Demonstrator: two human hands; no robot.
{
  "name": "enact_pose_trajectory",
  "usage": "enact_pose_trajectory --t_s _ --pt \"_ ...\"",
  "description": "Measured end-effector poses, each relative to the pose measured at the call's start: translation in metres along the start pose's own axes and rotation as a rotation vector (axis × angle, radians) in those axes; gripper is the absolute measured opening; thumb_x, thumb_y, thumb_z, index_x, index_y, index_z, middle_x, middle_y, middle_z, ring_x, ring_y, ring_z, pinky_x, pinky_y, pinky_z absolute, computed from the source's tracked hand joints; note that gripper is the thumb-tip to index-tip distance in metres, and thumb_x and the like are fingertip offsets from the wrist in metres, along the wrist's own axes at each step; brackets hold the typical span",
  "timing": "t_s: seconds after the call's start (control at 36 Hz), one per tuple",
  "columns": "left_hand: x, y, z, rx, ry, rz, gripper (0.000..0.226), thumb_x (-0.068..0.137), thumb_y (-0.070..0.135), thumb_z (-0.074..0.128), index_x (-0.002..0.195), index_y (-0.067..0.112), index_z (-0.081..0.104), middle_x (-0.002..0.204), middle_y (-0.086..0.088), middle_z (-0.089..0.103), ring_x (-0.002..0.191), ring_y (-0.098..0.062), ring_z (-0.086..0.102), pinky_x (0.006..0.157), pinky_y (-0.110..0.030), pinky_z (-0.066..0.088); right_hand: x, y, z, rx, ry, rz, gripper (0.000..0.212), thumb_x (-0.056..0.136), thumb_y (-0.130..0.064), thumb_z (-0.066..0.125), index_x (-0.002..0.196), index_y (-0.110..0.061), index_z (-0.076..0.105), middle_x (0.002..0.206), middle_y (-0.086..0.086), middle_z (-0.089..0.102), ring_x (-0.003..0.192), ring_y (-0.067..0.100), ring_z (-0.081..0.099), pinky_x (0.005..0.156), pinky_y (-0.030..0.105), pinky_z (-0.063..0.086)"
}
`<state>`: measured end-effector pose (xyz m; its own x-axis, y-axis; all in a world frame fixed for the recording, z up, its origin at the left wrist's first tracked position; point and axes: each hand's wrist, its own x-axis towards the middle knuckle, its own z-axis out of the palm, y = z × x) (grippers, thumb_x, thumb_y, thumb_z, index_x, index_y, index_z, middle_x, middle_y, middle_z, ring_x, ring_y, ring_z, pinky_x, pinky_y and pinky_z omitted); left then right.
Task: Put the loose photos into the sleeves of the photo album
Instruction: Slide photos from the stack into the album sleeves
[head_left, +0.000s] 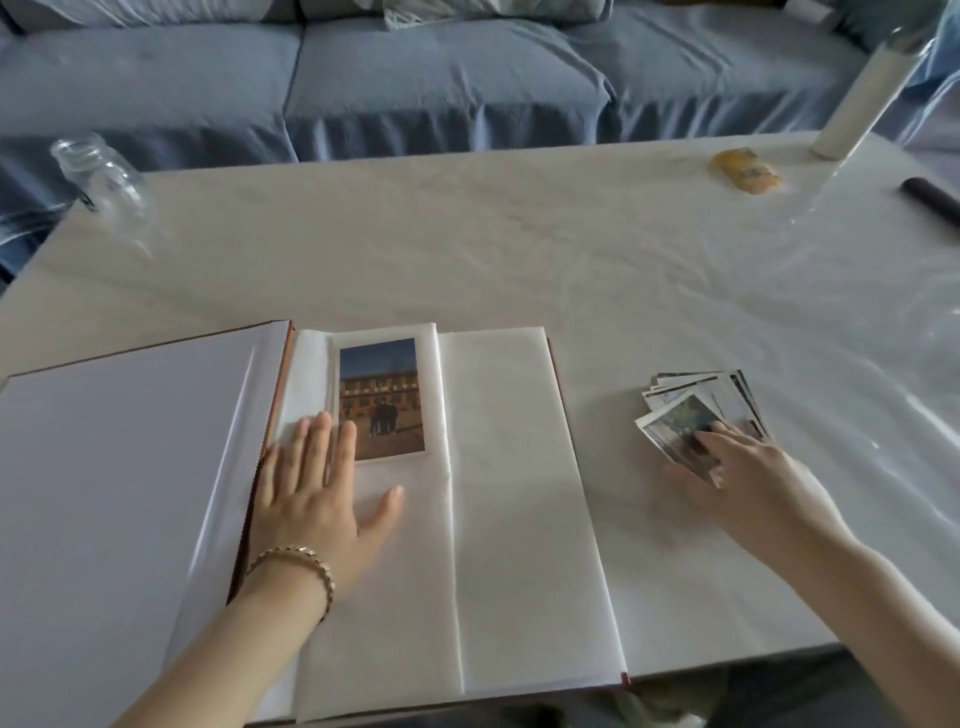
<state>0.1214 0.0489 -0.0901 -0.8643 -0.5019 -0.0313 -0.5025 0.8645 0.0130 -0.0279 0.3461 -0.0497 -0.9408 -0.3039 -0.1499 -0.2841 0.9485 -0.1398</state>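
Album (519, 519) lay open on the table (467, 234), cover flipped out to 9 o'clock.

Left hand (317, 499) was flat on the page just beside the spine, palm down. Its fingers (318, 441) were straight and slightly spread, thumb splayed toward 3 o'clock, gripping nothing. My read: it was a hold-down, keeping the page flat and the album from sliding while the other hand fetched.

1 sleeved photo (382, 400) sat in the pocket at 1 o'clock of that hand. The index fingertip overlapped its lower-left edge; the rest of the hand was off it. The remaining page looked blank, so the task was barely started.

Loose photo stack (727, 395) sat on the table at 3 o'clock of the album, apart from it and fanned out. Likely fanned so 1 print could be peeled off at a time.

Right hand (737, 467) was on the stack's near side. Its fingertips (714, 431) rested on the top photo (670, 431), with the thumb at that photo's near edge, around 7 o'clock. I couldn't tell whether thumb and fingers had actually closed into a pinch; that area was blurred. The photo still lay on the stack, not lifted.

The next move probably needs only the top print separated, otherwise 2 come up together.
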Motion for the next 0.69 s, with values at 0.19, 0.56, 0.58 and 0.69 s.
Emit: enact_pose_trajectory --t_s 0.19,0.56,0.58,0.69 --pt "0.0 0.002 -0.004 -0.003 -0.051 -0.014 0.106 0.055 0.069 -0.016 0.148 0.02 -0.008 0.155 -0.001 -0.016 0.143 -0.017 -0.016 0.109 -0.03 -0.018 0.002 0.005 -0.006 0.033 -0.029 -0.011 0.029 0.097 -0.031 0.042 0.088 -0.013 0.063 0.085 0.006 0.062 0.08 0.033 0.057 0.062 0.034 0.042" --pt "-0.001 0.004 -0.007 -0.025 -0.083 -0.016 0.107 0.056 0.071 -0.012 0.149 0.02 -0.001 0.157 -0.002 -0.008 0.144 -0.017 -0.011 0.109 -0.029 -0.017 -0.001 -0.006 0.003 -0.004 0.163 0.051 0.026 0.095 -0.021 0.046 0.09 -0.01 0.069 0.078 0.014 0.067 0.069 0.032 0.049 0.06 0.033 0.04" --pt "-0.001 0.004 -0.008 -0.03 -0.081 -0.017 0.107 0.057 0.071 -0.011 0.15 0.02 0.001 0.157 -0.002 -0.007 0.144 -0.017 -0.01 0.109 -0.029 -0.017 -0.002 -0.007 0.002 0.017 0.184 0.054 0.023 0.094 -0.018 0.049 0.088 -0.009 0.07 0.076 0.016 0.066 0.07 0.034 0.052 0.06 0.033 0.04" --pt "-0.003 0.004 -0.008 -0.044 -0.073 -0.02 0.107 0.057 0.071 -0.01 0.15 0.019 0.003 0.157 -0.002 -0.005 0.144 -0.018 -0.009 0.11 -0.029 -0.016 -0.006 -0.011 0.002 0.061 0.225 0.05 0.015 0.089 -0.02 0.059 0.088 -0.015 0.074 0.078 0.013 0.069 0.077 0.035 0.058 0.059 0.032 0.035"
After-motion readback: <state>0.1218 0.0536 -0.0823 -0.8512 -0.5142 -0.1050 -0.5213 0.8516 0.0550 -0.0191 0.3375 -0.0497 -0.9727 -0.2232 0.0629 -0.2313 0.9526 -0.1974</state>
